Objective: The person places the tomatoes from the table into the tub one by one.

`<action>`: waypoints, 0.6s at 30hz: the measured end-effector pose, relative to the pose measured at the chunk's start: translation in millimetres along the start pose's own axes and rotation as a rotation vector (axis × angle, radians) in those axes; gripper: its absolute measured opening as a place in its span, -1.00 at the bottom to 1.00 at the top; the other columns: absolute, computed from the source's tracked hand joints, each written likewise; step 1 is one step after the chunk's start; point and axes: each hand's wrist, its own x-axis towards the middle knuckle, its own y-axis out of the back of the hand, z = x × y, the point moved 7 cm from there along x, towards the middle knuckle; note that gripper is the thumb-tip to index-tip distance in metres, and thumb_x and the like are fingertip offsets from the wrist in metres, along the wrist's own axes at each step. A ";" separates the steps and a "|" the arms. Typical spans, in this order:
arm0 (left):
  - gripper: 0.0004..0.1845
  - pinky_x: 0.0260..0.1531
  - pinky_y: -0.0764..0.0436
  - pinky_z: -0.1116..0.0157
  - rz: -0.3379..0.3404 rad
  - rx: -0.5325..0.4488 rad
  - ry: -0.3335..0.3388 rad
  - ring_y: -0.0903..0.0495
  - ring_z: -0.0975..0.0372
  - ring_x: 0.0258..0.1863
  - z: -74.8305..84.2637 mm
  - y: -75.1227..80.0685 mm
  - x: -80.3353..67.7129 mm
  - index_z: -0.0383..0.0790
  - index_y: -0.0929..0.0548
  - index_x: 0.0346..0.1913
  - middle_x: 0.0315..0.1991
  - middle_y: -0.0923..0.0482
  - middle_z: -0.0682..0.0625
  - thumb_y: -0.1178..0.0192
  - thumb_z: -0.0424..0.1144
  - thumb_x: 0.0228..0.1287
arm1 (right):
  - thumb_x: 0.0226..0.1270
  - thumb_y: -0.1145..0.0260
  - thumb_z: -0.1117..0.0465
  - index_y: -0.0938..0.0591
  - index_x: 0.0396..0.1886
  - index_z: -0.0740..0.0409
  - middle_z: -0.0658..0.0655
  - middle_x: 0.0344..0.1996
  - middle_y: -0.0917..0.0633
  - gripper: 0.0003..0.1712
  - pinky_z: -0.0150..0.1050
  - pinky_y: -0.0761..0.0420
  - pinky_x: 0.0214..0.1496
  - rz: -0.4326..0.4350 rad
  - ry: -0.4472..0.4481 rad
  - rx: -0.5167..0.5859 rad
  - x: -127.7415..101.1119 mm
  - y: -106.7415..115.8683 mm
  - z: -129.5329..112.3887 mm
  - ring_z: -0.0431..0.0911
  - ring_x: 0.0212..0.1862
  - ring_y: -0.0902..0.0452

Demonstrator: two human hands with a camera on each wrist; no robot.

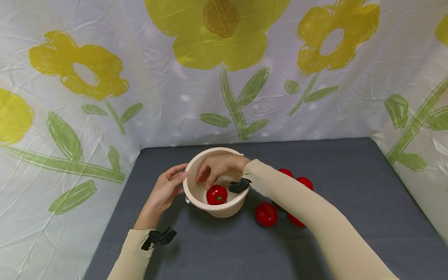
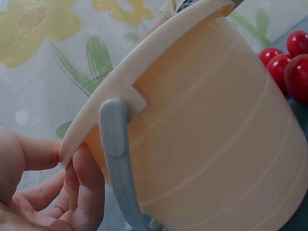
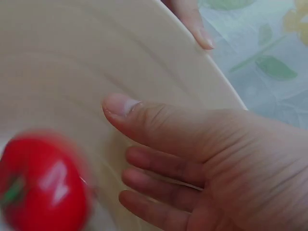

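A cream bucket stands on the dark table. My left hand pinches its rim between thumb and fingers on the left side, near the pale blue handle in the left wrist view. Inside the bucket lies a red tomato with a green stem. My right hand reaches over the rim into the bucket, thumb and fingers loosely bent and holding nothing. In the right wrist view the tomato, blurred, lies apart from the right fingertips.
Several more red tomatoes lie on the dark tabletop to the right of the bucket, partly hidden under my right sleeve. A white cloth with yellow flowers hangs behind the table and at its sides.
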 end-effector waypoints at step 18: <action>-0.46 -0.40 -0.66 0.41 0.004 -0.021 0.005 -0.63 0.40 -0.28 -0.6 -0.1 0.5 -0.31 -0.33 0.39 -0.22 -0.65 0.21 -0.15 -0.21 0.45 | 0.14 -0.52 0.23 -0.60 0.23 0.14 0.21 0.22 -0.63 -0.39 -0.26 -0.55 0.26 0.059 0.109 0.123 -36.3 25.2 -25.0 0.10 0.24 -0.56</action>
